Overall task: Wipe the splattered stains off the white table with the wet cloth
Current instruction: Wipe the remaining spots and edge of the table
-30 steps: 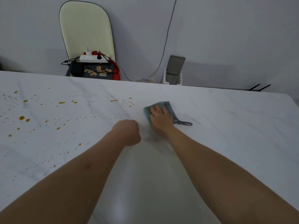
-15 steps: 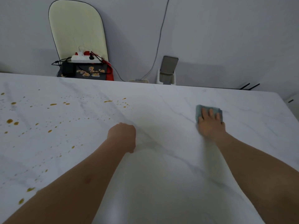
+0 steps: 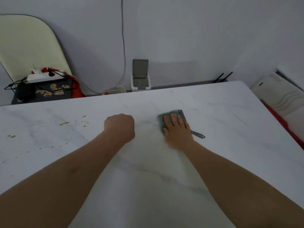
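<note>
— Where is the cloth (image 3: 171,114), and what is the right hand (image 3: 178,131) doing with it?

— The teal cloth lies flat on the white table (image 3: 230,129), directly under the right hand; the palm and straight fingers (image 3: 172,119) press down on it, fingers close together, nothing pinched; the far edge of the cloth shows beyond the fingertips, and a dark loop (image 3: 198,134) trails out from under the hand's right side.

— And the left hand (image 3: 119,127)?

— It sits to the left of the right hand, near it but apart; its fingers are curled into a fist, holding nothing; whether the knuckles rest on the tabletop I cannot tell.

— The stains?

— The yellow-brown stains (image 3: 65,123) lie to the left of the left fist — a streak and a scatter of small drops; two more blobs (image 3: 11,136) sit further left still, well apart from both hands; faint specks run nearer the left forearm.

— Beyond the hands?

— Past the table's far edge, a small white bin (image 3: 140,83) stands against the wall; a chair (image 3: 29,46) with a power strip (image 3: 44,77) on its seat stands off to the far left.
</note>
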{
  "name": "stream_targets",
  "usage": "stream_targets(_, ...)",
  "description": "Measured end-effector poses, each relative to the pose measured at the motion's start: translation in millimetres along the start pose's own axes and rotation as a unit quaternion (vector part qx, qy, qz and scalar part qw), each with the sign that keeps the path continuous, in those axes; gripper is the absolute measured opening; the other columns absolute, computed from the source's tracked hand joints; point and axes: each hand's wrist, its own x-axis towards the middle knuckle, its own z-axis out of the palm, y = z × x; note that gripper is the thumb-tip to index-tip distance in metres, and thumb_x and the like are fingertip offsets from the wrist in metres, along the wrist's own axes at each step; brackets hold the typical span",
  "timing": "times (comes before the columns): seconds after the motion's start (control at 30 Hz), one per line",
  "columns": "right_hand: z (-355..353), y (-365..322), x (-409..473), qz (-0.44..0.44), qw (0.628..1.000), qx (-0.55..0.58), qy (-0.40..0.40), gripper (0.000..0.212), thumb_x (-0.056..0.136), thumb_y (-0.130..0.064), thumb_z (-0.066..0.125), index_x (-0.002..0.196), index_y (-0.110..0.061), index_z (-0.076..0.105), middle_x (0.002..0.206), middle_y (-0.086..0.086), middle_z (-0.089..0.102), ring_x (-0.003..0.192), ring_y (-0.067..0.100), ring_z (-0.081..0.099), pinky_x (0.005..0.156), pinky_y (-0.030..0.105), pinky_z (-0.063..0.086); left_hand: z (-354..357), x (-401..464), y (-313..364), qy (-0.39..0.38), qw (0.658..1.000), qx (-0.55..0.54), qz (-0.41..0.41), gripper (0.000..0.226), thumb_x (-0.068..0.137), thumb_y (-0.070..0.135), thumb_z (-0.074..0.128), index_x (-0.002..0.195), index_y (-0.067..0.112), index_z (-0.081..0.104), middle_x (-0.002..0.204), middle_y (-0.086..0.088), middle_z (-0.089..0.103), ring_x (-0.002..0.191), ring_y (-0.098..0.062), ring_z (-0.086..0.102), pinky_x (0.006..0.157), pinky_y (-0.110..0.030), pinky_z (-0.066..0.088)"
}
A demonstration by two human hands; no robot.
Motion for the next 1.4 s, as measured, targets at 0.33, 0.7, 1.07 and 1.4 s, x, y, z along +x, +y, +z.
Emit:
stream_targets(0.33,-31.8,222.5,48.7,0.320,0.941,0.111,-0.018,0.067,0.099,-0.053,0.025,0.158,-0.032,-0.001,0.168,0.001,-0.005,0.153,0.034,-0.002,0.120,0.059,0.008,20.9,101.3,40.8,-0.109,0.990,-0.089,0.022,0.114,0.039,0.064,0.091,0.136,0.029,0.044,0.130,-0.013,0.042,0.124,-0.041,0.043,0.099,-0.059,0.046)
stream_targets(0.7,-34.8,16.9,124.5,-0.001,0.999,0.044,-0.022,0.062,0.102,-0.045,0.022,0.159,-0.034,0.000,0.169,-0.001,-0.010,0.154,0.031,-0.012,0.121,0.059,-0.003,22.9,110.0,46.0,-0.089,0.994,-0.050,0.043,0.103,0.040,0.067,0.089,0.126,0.024,0.052,0.118,-0.015,0.053,0.110,-0.036,0.052,0.095,-0.047,0.049)
stream_targets(1.07,-23.1,137.5,70.4,0.174,0.983,0.044,0.039,0.059,0.102,-0.050,0.020,0.159,-0.038,0.005,0.169,-0.002,0.002,0.155,0.030,0.003,0.120,0.055,0.013,22.7,96.0,44.3,-0.063,0.994,-0.088,0.023,0.119,0.046,0.060,0.093,0.144,0.027,0.035,0.134,-0.014,0.038,0.125,-0.041,0.043,0.098,-0.057,0.048)
stream_targets(1.4,-4.2,-20.0,5.3,-0.016,0.998,0.055,-0.019,0.061,0.103,-0.050,0.023,0.158,-0.039,0.000,0.169,-0.001,-0.010,0.154,0.029,-0.014,0.120,0.059,-0.003,29.1,44.2,67.0,0.030,0.996,-0.033,0.075,0.093,0.087,0.031,0.071,0.157,0.021,0.011,0.164,-0.017,0.011,0.150,-0.039,0.018,0.115,-0.060,0.029)
